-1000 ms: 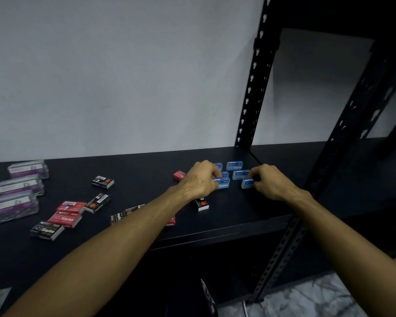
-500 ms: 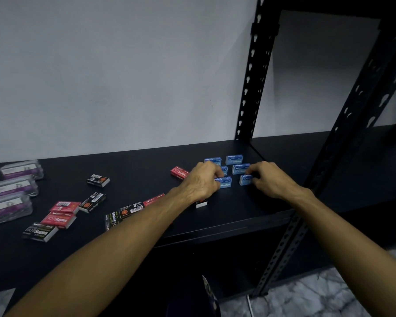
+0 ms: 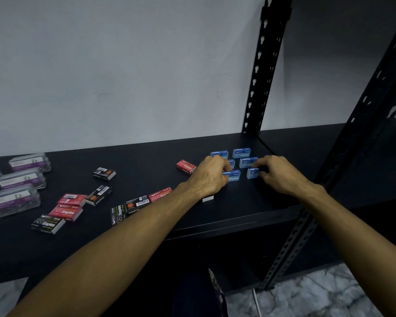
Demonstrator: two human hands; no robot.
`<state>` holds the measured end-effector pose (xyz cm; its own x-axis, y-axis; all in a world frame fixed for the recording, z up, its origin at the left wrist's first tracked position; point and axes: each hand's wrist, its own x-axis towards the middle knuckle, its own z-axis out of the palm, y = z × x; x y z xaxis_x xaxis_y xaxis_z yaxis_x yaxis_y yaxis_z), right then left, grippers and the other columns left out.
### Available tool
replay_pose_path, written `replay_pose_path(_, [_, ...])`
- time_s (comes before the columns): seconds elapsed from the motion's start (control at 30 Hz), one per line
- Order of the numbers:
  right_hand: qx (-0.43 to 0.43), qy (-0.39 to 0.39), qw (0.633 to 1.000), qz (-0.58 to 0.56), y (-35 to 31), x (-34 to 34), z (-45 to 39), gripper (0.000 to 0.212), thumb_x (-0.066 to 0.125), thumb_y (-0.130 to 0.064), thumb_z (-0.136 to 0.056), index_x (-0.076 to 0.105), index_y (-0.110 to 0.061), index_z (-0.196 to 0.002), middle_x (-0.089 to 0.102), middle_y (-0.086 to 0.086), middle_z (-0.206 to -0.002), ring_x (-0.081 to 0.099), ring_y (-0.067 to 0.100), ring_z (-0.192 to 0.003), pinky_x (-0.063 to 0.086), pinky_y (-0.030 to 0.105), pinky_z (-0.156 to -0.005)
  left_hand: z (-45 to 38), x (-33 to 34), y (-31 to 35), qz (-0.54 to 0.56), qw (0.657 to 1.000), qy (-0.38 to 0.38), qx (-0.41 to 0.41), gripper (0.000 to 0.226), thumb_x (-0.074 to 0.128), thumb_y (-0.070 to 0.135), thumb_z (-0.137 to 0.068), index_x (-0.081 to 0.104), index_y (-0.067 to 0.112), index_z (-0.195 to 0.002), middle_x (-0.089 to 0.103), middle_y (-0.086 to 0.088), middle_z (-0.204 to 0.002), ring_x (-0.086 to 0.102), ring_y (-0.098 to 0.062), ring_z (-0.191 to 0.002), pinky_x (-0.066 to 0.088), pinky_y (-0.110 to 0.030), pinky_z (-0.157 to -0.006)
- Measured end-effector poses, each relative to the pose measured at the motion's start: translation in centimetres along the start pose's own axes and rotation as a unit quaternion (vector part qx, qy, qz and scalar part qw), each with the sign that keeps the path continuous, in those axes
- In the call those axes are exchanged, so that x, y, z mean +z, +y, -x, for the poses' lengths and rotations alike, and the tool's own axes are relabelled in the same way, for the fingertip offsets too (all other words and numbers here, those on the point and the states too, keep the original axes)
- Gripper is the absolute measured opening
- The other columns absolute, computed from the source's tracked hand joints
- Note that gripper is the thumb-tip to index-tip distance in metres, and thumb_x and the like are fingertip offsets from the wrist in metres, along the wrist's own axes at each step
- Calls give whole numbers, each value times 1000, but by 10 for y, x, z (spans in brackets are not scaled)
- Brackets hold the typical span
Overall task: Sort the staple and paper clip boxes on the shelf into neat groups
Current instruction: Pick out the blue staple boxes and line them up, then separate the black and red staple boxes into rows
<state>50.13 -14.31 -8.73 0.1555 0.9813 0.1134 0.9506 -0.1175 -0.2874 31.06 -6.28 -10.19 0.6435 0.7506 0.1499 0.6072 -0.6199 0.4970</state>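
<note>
Several blue staple boxes (image 3: 241,153) lie in two rows at the right end of the black shelf (image 3: 146,161). My left hand (image 3: 212,177) has its fingers curled over the front-left blue box (image 3: 233,176), partly hiding the boxes behind. My right hand (image 3: 276,173) pinches the front-right blue box (image 3: 252,173). A red staple box (image 3: 186,166) lies just left of my left hand. More red boxes (image 3: 65,211) and black boxes (image 3: 104,173) are scattered mid-shelf. Clear paper clip boxes (image 3: 14,199) with purple labels sit at the far left.
Black perforated uprights (image 3: 264,65) stand behind and to the right of the blue boxes. A second shelf section (image 3: 306,143) continues to the right. A white box end (image 3: 208,199) shows under my left wrist. Marbled floor lies below at right.
Both hands stay on the front blue boxes and have nudged them slightly closer into line with the rows. The camera has tilted a little.
</note>
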Motion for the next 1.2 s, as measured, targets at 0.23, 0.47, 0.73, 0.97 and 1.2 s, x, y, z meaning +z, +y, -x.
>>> replay_pose_path(0.23, [2,-4,1000,-2,-1,1,1,28,57,-7,-95,66,-16,-120,60,6,-125,58,19,-107,45,29,-91,3,-3,1,-3,1000,-8,-5,30,65,8,-91,67,10,-120,66,-8,-123,64,-24,-110,52,-40,-96])
replay_pose_path(0.47, [11,1,1000,4,-1,3,2,38,63,-3,-90,63,-14,-126,59,12,-124,58,28,-110,44,35,-95,10,-11,1,0,1000,-14,4,36,67,11,-89,64,12,-125,64,-10,-126,62,-27,-112,53,-42,-96])
replay_pose_path(0.73, [43,2,999,32,-6,-3,5,49,72,-9,-84,59,-14,-132,52,14,-124,60,31,-108,46,40,-97,26,-36,-3,23,997,54,56,29,64,13,-91,67,10,-120,67,-11,-113,65,-24,-98,55,-39,-88])
replay_pose_path(0.97, [49,41,996,56,-37,-16,4,50,69,-21,-88,54,-14,-135,44,13,-135,59,28,-104,50,40,-89,50,-86,-21,34,996,51,64,22,63,16,-93,69,9,-113,71,-5,-103,65,-14,-90,54,-28,-82])
replay_pose_path(1.2, [-31,66,997,25,-97,-13,-2,32,63,-23,-93,62,-15,-124,56,6,-120,59,22,-97,53,39,-83,87,-142,-68,2,997,71,25,24,65,21,-93,70,11,-114,71,-1,-107,61,-5,-90,51,-22,-84])
